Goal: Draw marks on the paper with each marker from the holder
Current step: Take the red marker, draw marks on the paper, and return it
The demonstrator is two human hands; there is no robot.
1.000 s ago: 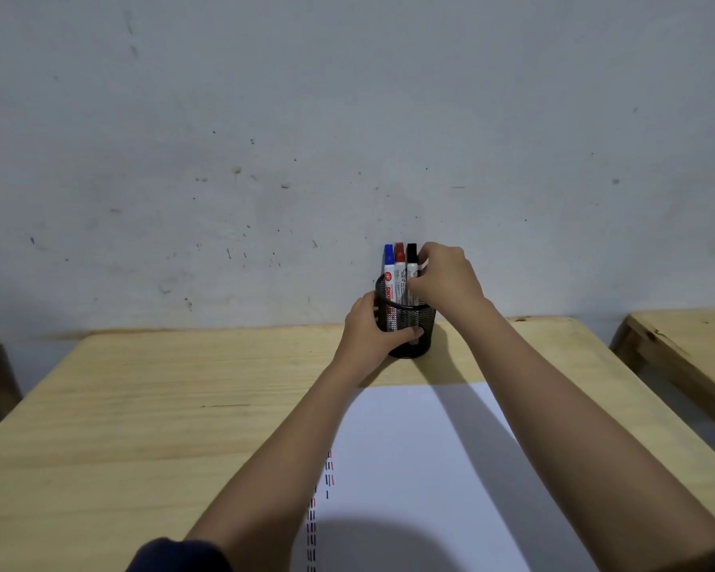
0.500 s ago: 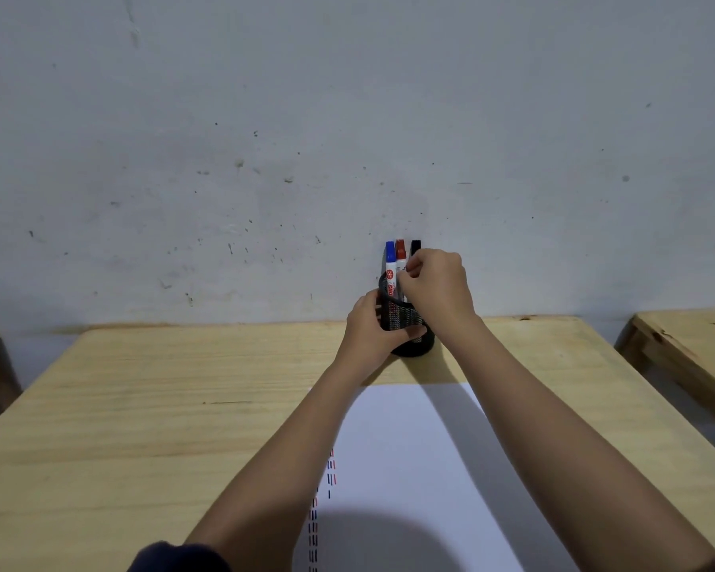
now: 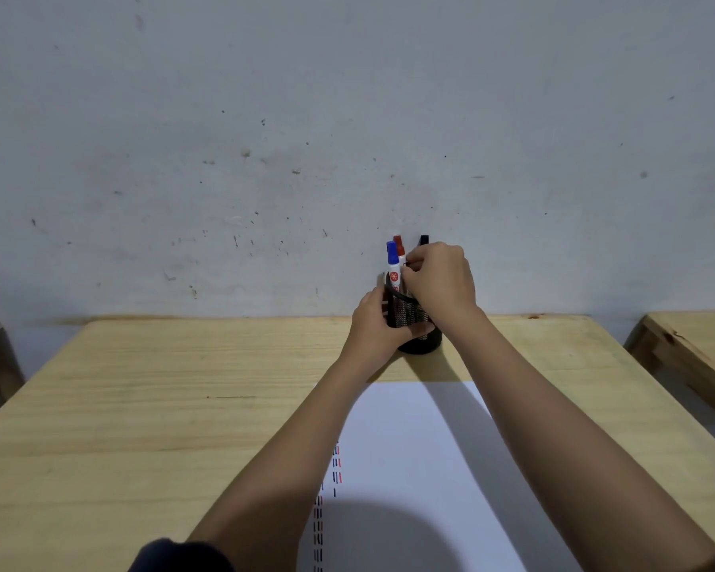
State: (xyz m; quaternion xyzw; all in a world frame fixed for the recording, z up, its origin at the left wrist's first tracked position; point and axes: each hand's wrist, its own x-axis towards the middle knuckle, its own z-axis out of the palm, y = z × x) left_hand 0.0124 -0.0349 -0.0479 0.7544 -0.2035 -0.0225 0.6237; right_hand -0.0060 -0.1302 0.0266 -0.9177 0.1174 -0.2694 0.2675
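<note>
My right hand (image 3: 440,282) is curled over the top of the black mesh holder (image 3: 415,324), fingertips pinched on the black marker (image 3: 424,240), whose cap pokes up behind my knuckles. My left hand (image 3: 378,328) wraps around the holder's left side, thumb across its front. The blue marker (image 3: 393,264) and red marker (image 3: 398,246) stand upright inside. The holder sits at the far edge of the wooden table (image 3: 162,406), just beyond the white paper (image 3: 422,468) with short dashes down its left margin.
</note>
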